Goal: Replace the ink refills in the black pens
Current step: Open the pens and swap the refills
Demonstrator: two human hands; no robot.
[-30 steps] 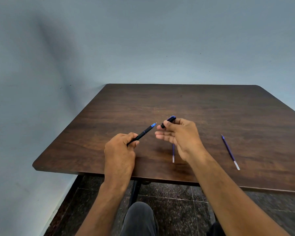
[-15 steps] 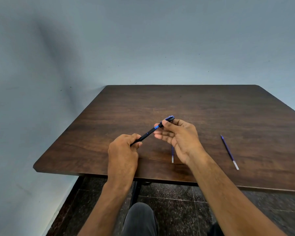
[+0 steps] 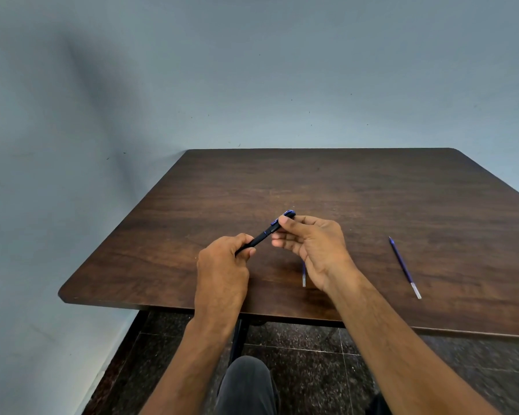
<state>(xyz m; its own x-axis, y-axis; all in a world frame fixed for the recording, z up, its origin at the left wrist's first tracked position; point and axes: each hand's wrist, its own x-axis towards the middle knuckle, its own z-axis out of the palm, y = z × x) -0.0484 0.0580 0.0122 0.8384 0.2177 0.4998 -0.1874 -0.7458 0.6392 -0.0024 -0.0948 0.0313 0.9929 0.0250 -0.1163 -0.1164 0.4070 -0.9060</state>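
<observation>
The cap (image 3: 287,216) has closed over the pen (image 3: 259,239) tip since a second ago, when a gap lay between them. The left hand (image 3: 222,274) grips the barrel; the right hand (image 3: 310,247) pinches the cap. One refill (image 3: 303,274) (half hidden under the right hand) lies on the table (image 3: 372,190), another refill (image 3: 405,268) well right. No writing is readable.
</observation>
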